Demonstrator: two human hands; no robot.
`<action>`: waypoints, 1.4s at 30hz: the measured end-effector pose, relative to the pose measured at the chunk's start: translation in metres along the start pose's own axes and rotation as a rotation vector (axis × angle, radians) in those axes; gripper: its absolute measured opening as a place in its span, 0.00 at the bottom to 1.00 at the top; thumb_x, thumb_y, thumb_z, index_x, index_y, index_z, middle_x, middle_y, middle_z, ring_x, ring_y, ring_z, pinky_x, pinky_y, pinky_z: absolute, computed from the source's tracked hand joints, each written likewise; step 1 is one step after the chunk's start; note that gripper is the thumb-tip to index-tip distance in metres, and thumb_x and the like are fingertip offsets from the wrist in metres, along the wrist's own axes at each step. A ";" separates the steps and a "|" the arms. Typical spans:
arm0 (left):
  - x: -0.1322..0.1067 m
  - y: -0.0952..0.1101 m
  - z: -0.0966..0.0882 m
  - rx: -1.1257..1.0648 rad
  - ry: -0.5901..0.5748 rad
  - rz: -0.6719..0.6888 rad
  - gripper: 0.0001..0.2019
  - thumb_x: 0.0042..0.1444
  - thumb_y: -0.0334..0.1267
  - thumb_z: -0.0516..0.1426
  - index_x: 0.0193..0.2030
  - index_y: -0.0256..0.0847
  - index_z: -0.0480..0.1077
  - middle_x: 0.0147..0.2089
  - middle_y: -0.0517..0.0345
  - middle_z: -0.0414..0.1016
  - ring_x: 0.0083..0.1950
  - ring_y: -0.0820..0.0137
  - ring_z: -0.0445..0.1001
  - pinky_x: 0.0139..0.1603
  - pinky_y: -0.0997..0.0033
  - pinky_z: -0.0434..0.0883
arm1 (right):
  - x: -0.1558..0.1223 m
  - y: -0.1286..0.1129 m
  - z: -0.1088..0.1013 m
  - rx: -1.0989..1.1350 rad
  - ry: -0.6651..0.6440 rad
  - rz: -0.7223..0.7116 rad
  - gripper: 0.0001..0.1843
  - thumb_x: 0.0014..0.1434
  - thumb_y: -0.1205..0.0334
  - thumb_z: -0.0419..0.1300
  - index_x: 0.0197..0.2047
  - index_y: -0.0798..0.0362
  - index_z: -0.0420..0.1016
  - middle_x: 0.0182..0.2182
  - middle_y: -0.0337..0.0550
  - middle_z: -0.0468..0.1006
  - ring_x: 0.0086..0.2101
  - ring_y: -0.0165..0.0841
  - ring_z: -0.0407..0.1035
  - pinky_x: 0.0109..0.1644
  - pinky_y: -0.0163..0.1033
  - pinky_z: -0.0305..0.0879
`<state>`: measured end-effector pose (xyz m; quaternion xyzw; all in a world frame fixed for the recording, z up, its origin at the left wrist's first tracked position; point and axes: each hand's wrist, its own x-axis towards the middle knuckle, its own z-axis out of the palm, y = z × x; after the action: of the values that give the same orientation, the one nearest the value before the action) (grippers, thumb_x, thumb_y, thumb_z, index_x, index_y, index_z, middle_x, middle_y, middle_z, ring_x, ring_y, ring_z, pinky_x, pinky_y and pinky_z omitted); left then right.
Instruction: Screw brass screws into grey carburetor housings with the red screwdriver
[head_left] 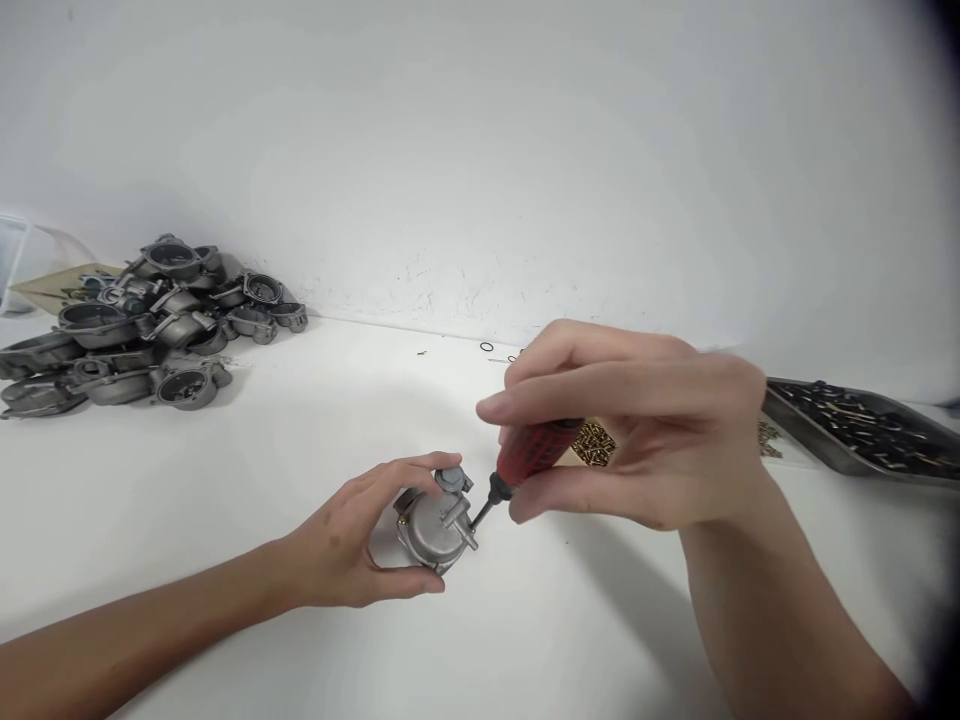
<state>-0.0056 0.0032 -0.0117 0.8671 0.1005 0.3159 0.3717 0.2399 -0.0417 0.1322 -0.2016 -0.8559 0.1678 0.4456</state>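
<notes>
My left hand is wrapped round a small grey metal carburetor part that rests on the white table. My right hand is closed round a red-handled screwdriver. Its dark tip meets the metal part near a short side tube. Thumb and fingers pinch the red handle from both sides.
A pile of several grey metal castings lies at the back left. A metal tray of small dark parts sits at the right. Small brass pieces lie behind my right hand. A black O-ring lies by the white wall.
</notes>
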 end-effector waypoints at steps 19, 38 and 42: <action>0.000 0.002 -0.002 0.110 -0.092 0.066 0.30 0.57 0.28 0.61 0.66 0.49 0.63 0.73 0.46 0.58 0.69 0.53 0.67 0.68 0.54 0.71 | -0.002 -0.006 0.007 0.063 0.029 0.002 0.12 0.61 0.71 0.67 0.49 0.58 0.81 0.40 0.41 0.78 0.32 0.26 0.77 0.42 0.34 0.80; -0.004 -0.002 -0.009 0.147 -0.154 0.008 0.29 0.60 0.32 0.63 0.66 0.50 0.63 0.73 0.48 0.58 0.63 0.59 0.72 0.63 0.63 0.74 | -0.002 0.000 0.008 0.129 -0.026 0.065 0.15 0.63 0.70 0.66 0.53 0.54 0.79 0.41 0.43 0.81 0.35 0.29 0.77 0.41 0.33 0.80; -0.004 -0.002 -0.010 0.139 -0.158 0.023 0.29 0.60 0.33 0.63 0.67 0.50 0.62 0.72 0.47 0.58 0.70 0.55 0.65 0.68 0.57 0.69 | -0.004 -0.003 0.005 0.123 -0.071 0.145 0.17 0.65 0.71 0.63 0.56 0.51 0.78 0.45 0.42 0.81 0.36 0.27 0.77 0.47 0.36 0.80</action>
<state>-0.0145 0.0090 -0.0095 0.9142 0.0827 0.2428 0.3138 0.2371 -0.0468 0.1285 -0.2294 -0.8424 0.2590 0.4131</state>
